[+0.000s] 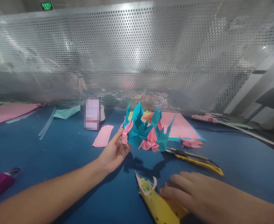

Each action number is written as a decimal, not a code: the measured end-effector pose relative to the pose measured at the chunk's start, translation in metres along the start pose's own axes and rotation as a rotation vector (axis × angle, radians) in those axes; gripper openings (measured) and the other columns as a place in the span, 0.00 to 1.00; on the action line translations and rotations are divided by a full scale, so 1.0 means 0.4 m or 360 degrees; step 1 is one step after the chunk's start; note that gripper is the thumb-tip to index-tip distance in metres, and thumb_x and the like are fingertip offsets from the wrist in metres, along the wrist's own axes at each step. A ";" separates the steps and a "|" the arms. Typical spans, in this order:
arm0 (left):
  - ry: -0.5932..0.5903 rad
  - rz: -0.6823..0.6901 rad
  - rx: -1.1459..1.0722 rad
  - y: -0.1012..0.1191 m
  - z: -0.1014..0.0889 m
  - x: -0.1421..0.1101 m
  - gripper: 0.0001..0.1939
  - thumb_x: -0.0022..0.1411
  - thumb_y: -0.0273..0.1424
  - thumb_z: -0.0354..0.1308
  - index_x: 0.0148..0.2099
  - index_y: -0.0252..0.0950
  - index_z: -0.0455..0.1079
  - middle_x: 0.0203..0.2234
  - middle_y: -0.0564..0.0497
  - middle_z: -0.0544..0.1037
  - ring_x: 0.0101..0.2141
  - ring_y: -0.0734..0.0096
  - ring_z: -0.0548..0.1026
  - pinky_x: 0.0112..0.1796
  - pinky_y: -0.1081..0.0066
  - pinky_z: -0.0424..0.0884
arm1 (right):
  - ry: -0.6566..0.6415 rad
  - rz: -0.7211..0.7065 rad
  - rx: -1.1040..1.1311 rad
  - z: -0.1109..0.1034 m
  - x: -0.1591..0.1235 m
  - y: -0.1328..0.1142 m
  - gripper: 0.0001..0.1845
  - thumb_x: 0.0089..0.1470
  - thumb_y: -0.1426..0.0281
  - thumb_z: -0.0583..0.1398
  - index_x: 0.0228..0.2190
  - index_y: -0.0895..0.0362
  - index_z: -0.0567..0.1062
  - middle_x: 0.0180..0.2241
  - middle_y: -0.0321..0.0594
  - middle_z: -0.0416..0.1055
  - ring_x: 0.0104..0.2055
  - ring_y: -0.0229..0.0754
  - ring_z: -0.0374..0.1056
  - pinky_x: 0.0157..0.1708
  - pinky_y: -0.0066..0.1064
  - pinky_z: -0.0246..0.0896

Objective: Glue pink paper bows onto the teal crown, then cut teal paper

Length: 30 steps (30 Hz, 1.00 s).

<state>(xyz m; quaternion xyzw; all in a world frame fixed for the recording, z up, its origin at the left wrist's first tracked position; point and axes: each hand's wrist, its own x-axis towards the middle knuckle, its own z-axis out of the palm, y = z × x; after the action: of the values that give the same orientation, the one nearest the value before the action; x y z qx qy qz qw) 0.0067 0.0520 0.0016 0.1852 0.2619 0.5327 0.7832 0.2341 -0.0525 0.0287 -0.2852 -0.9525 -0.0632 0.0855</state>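
My left hand point(116, 151) holds a paper origami piece point(139, 134) by its left side, above the table. The piece has pointed teal folds standing up like a crown, with pink folded paper flowers point(152, 140) on its front. At the lower right, my right hand point(193, 193) is curled over the handle of a yellow glue gun point(159, 207), its fingertips by the red trigger. The nozzle points away to the upper left, and a curled pale scrap sits near it. My right palm and thumb are hidden.
A yellow and black utility knife point(195, 159) lies beyond my right hand. Pink paper strips point(103, 136), a propped phone point(92, 113), stacked paper sheets point(182, 124) and a pink folded flower point(191, 143) are farther back. A perforated metal panel point(118, 56) borders the blue table point(64, 158).
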 end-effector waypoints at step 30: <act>-0.0257 -0.0107 0.0393 -0.027 0.002 -0.008 0.15 0.66 0.35 0.49 0.46 0.33 0.73 0.33 0.48 0.80 0.33 0.72 0.79 0.39 0.73 0.74 | 0.0243 0.0445 0.0395 0.022 0.053 0.034 0.19 0.42 0.79 0.60 0.39 0.55 0.70 0.31 0.36 0.75 0.30 0.38 0.71 0.29 0.25 0.65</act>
<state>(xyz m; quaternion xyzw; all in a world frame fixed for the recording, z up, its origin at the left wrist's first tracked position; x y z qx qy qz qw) 0.0141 0.0453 -0.0032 0.3135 0.2676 0.4532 0.7904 0.2232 -0.0285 0.0253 -0.3964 -0.8949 0.0457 0.1998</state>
